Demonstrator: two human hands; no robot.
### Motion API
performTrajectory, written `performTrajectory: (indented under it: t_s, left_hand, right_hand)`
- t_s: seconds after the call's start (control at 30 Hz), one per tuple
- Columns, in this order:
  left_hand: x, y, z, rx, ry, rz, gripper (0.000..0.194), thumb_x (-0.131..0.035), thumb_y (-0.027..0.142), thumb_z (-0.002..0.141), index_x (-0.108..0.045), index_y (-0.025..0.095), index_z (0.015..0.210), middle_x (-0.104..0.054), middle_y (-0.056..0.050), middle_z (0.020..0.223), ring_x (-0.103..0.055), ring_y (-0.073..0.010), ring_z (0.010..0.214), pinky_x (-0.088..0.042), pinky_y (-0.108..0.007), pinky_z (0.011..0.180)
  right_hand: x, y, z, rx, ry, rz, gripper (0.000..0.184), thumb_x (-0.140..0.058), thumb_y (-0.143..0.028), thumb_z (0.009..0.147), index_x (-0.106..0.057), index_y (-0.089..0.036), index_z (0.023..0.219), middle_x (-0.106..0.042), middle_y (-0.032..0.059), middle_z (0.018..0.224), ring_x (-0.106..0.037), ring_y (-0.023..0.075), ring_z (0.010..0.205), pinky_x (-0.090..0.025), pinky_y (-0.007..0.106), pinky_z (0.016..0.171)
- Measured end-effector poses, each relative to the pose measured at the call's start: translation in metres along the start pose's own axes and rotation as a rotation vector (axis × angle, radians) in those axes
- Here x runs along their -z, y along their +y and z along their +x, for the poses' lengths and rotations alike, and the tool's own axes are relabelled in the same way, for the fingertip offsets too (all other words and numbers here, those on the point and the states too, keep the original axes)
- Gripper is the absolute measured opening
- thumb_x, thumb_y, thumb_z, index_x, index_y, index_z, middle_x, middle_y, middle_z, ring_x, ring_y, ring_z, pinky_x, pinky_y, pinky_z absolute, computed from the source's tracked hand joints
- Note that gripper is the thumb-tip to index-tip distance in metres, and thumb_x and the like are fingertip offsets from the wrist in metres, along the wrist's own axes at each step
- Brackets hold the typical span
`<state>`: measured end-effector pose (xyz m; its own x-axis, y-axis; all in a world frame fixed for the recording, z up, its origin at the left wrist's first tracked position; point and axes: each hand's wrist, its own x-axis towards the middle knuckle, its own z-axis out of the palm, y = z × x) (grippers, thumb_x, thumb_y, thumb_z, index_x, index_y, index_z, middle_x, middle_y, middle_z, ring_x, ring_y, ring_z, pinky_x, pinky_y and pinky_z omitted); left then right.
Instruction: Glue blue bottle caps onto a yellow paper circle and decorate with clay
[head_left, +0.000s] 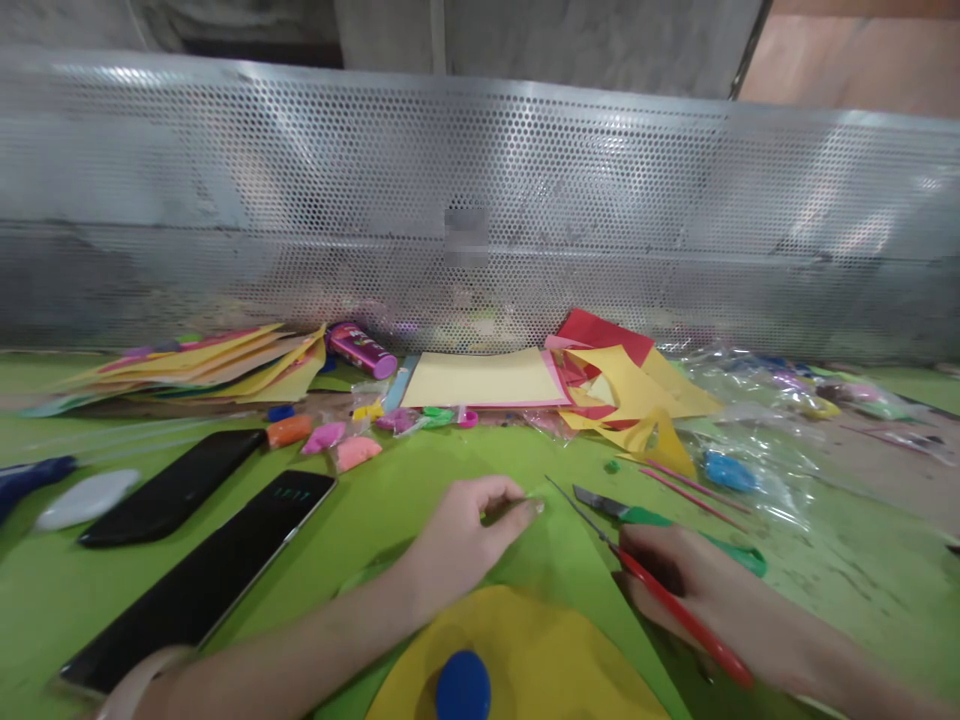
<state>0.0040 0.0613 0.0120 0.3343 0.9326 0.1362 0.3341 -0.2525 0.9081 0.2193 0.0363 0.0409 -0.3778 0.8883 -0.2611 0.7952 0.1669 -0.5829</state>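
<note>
My left hand has its thumb and fingertips pinched at the tip of a green sheet of paper, which blends with the green tabletop. In my right hand is a pair of scissors with red handles, its thin blades pointing toward my left fingertips without touching them. A craft knife with a green handle lies beside and partly behind the right hand. Closest to me is a rounded yellow piece with a blue disc on it.
Two black phones lie at left, near a white oval object. Small colored clay packets, a purple canister and paper sheets line the back, before a perforated metal panel. Clear plastic wrappers spread at right.
</note>
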Motion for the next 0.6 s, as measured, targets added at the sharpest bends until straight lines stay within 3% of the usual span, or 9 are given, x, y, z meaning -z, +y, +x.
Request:
performTrajectory:
  t_s: [0.6]
  left_hand:
    - [0.0001, 0.0044, -0.0039, -0.019, -0.009, 0.015, 0.023, -0.052, 0.033, 0.082, -0.057, 0.017, 0.066, -0.056, 0.002, 0.062, -0.048, -0.0111, 0.061, -0.037, -0.022, 0.056]
  right_hand:
    - [0.005, 0.0085, 0.0003, 0.006, -0.029, -0.013, 0.014, -0.046, -0.021, 0.078, -0.038, -0.021, 0.066, -0.038, -0.0063, 0.058, -0.033, 0.0094, 0.051, -0.028, 0.02, 0.044]
